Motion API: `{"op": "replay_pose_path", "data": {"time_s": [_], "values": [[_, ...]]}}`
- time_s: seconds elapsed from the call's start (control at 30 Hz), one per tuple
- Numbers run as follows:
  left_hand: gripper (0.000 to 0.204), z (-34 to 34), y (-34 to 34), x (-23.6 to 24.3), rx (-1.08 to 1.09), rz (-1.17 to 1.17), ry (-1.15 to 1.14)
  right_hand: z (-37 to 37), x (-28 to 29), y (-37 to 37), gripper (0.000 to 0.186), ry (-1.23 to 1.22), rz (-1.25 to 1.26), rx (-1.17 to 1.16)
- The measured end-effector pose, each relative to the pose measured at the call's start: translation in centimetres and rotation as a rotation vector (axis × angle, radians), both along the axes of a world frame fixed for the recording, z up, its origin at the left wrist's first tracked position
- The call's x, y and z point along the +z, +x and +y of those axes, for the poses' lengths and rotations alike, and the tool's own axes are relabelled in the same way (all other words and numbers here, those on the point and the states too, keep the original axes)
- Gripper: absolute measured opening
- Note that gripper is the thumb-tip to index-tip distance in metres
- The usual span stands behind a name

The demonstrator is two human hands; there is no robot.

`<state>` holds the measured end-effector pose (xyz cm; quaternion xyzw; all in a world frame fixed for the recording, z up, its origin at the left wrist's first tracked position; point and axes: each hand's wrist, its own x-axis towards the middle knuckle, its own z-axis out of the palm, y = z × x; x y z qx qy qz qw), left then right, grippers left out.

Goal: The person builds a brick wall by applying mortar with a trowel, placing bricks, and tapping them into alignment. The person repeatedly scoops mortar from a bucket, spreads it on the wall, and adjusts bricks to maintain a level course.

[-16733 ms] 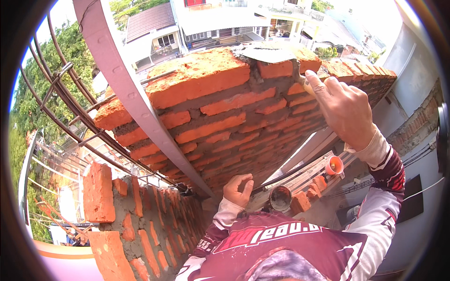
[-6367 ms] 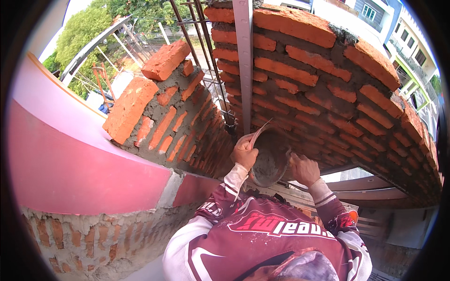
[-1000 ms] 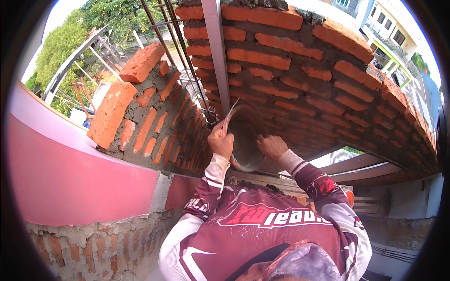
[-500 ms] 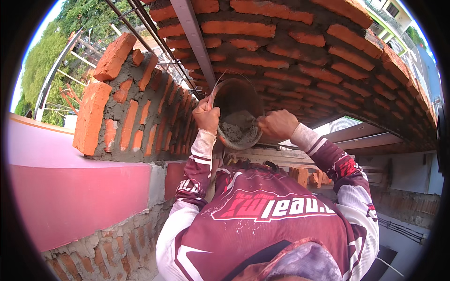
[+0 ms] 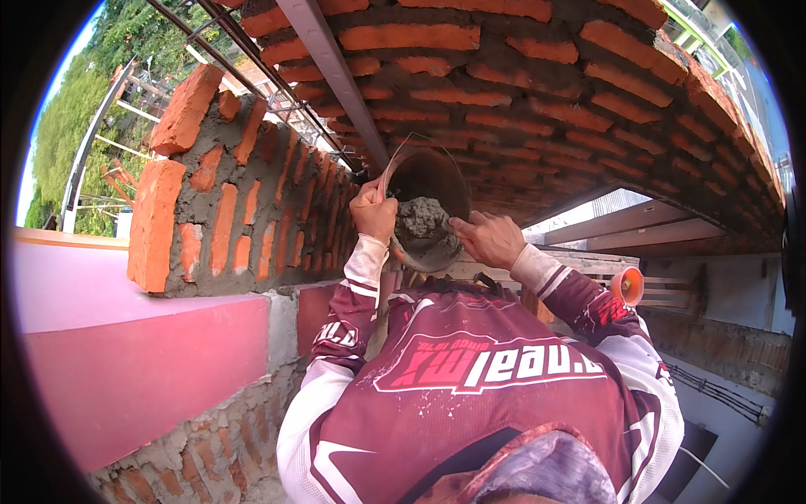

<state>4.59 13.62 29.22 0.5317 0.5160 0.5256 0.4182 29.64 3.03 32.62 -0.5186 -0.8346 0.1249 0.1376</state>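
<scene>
My left hand (image 5: 375,210) is closed on the rim of a dark bucket (image 5: 440,175), tilted with its mouth toward me and a thin wire handle at the top. Wet grey mortar (image 5: 421,218) sits heaped inside it. My right hand (image 5: 489,238) is closed on a trowel at the bucket's right side, its blade mostly hidden in or under the mortar.
An unfinished brick wall (image 5: 218,227) stands left above a pink ledge (image 5: 143,361); another brick wall (image 5: 520,50) fills the top, crossed by a metal channel (image 5: 336,63). Steel rebar (image 5: 196,32) is upper left. Wooden planks (image 5: 571,260) and an orange container (image 5: 628,286) lie right.
Earlier my right hand held the trowel at the wall top; now it is at the bucket. In the last second the view has shifted and the mortar heap inside the bucket has risen into clearer view.
</scene>
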Motion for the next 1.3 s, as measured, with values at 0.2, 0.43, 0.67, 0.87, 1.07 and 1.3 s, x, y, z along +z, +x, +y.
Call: {"op": "replay_pose_path", "data": {"time_s": [0.2,0.43,0.67,0.87,1.07,1.3], "values": [[0.010,-0.6,2.9,1.9,-0.053,0.021,0.246,2.4,3.7,2.9,0.026,0.154,-0.226,-0.202],[0.016,0.3,4.6,1.7,-0.082,0.065,0.265,1.7,-1.0,1.0,0.031,-0.861,0.341,-0.075],[0.005,0.4,2.9,0.4,-0.026,-0.012,0.167,-0.8,0.2,1.2,0.039,-0.085,-0.067,-0.107],[0.010,-0.6,4.5,2.1,-0.057,0.017,0.290,1.2,2.1,4.1,0.036,0.071,-0.233,-0.249],[0.014,0.3,6.4,2.2,-0.083,-0.015,0.378,1.8,-0.8,2.1,0.023,-0.484,-0.006,-0.088],[0.007,0.1,4.4,0.6,-0.016,-0.194,0.070,0.1,1.4,1.9,0.037,-0.887,0.529,-0.244]]}}
